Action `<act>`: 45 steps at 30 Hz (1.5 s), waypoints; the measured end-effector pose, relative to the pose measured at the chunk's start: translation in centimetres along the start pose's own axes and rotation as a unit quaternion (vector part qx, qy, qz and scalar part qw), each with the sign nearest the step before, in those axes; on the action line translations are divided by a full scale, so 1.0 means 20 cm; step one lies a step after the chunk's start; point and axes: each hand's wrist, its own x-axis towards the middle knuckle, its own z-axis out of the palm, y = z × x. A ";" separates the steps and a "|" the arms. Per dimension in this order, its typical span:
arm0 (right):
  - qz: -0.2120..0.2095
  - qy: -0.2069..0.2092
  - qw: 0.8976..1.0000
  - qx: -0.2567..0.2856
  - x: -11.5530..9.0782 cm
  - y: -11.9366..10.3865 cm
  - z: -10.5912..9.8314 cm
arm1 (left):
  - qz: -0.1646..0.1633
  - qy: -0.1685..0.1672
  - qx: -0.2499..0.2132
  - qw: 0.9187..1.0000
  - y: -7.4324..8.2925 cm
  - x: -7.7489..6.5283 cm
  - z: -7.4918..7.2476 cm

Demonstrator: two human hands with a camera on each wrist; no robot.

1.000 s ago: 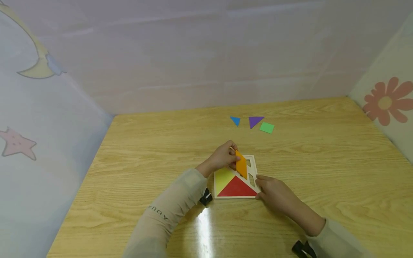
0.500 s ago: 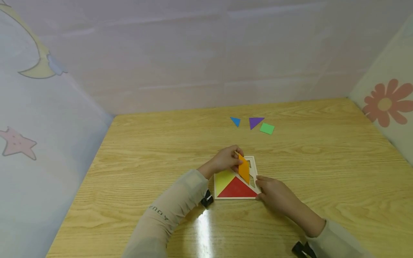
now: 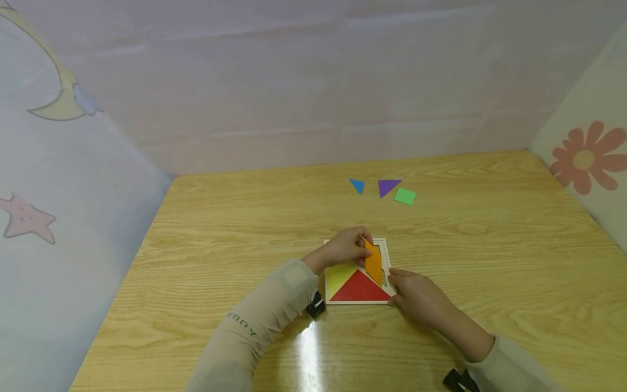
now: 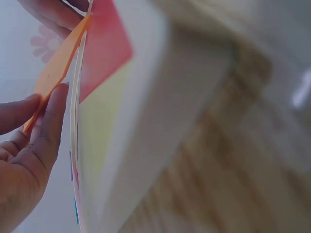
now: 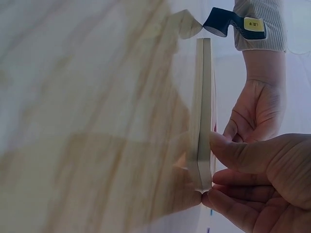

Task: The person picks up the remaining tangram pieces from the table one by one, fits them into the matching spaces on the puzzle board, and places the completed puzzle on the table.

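Currently, taking the pale board as the clock face in the head view, the left hand reaches in from 8 o'clock with its thumb and fingers pinching an orange piece. The orange piece is held tilted over the board's 2 o'clock part, beside partly hidden cut-outs; whether its lower tip touches the board is hard to tell. From 4 o'clock the right hand grips the board's edge, thumb toward the near corner and fingers farther up that side. A red triangle lies in the board at 6 o'clock and a yellow triangle toward 8 o'clock, the latter partly behind the left hand. Well apart from the board on the wooden table, a blue triangle lies at 12 o'clock, a purple triangle between 12 and 1, and a green piece at 1 o'clock, just beside the purple triangle. Beyond the table a red flower print shows toward 2 o'clock.
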 end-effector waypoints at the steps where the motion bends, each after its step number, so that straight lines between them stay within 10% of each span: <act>1: 0.000 0.000 1.000 0.000 0.00 0.00 0.00 | 0.000 -0.002 0.001 1.000 0.00 0.00 0.00; 22: -0.017 0.013 1.000 -0.011 -0.01 0.00 0.01 | 0.004 -0.016 0.013 1.000 -0.01 -0.01 0.01; 45: -0.023 0.018 1.000 -0.010 0.01 0.01 0.01 | 0.016 -0.013 0.170 0.985 0.01 0.00 0.03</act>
